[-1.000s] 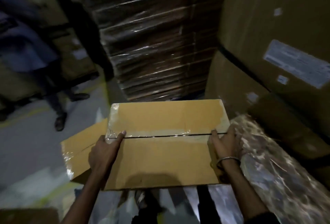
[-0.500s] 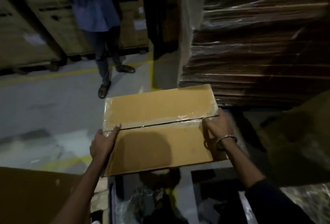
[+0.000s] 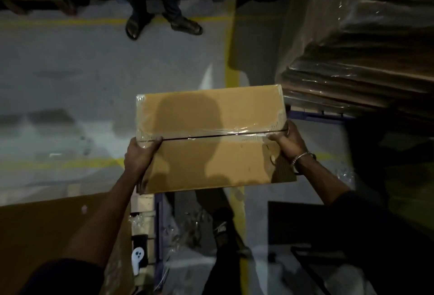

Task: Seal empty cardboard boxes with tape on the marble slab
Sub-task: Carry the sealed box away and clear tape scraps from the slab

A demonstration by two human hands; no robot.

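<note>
— Right, where's the cardboard box [image 3: 211, 139]?
— Up between both hands: left hand [image 3: 138, 153] and right hand [image 3: 287, 143] each clamp an end (thumbs on the taped seam).
— Underneath?
— Too dark to tell.

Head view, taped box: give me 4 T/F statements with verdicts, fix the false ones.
1. Both hands hold the cardboard box, the left hand at its left end and the right hand at its right end. True.
2. The box's centre seam is bare, with no tape on it. False: clear tape runs along the seam.
3. The box rests on a marble slab. False: it is held in the air over the grey floor.
4. A metal bangle sits on the right wrist. True.
</note>
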